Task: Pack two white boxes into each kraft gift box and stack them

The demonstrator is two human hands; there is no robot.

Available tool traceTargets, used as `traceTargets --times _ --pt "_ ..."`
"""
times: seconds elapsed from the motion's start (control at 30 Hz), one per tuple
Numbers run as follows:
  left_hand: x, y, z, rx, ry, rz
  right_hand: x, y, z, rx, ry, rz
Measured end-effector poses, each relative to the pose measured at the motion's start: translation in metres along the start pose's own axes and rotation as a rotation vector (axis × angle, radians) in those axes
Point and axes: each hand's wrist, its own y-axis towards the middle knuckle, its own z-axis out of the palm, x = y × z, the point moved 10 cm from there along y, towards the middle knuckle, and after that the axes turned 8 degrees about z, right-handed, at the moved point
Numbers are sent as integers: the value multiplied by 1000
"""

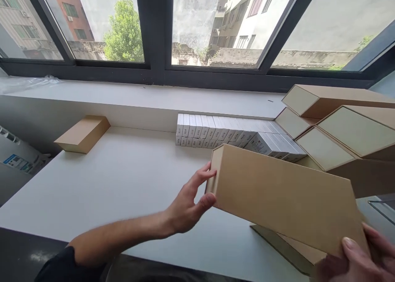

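Note:
A long tan cardboard box (284, 199) is tilted in the air above the white table. At its left end, my left hand (189, 201) holds it with the thumb on the near side and the fingers on the far side. My right hand (364, 253) grips the lower right corner, thumb on top; part of this hand is cut off by the frame edge. Beneath the held box lies another tan box (296, 249), mostly covered by it. Just behind, two rows of small white boxes (212, 127) stand against the ledge.
Several tan boxes (361, 129) are stacked at the right, against the window ledge (148, 96). Another tan box (83, 134) sits at the table's far left corner. Clear plastic wrap (31, 83) lies on the ledge, and a white appliance (18, 154) stands left of the table (123, 183).

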Motion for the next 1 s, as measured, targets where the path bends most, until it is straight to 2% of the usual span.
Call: traceTargets --times 0.1,0.2,0.3,0.4,0.47,0.57,0.67,0.73,0.8,1.0 --pt "5 -27 -43 -131 70 -133 -11 -21 37 46 151 151" --pt "30 -61 -83 -241 124 -295 -34 -35 92 290 70 180" --pt "51 -95 -116 -288 192 -429 -62 -50 133 540 -55 195" --pt "58 -120 -142 -342 233 -507 -77 -64 158 729 -131 208" --pt "56 -129 -156 -371 246 -524 -81 -70 166 804 -166 233" --pt "53 -130 -166 -322 331 -563 -83 -73 173 852 -228 268" --pt "50 -125 -167 -210 462 -613 -76 -73 179 883 -281 245" --pt "47 -122 -167 -174 473 -625 -69 -73 183 910 -271 232" --pt "45 -122 -164 -173 399 -634 -65 -76 185 939 -230 276" --pt "40 -128 -150 -191 56 -684 -70 -91 181 1032 -102 561"
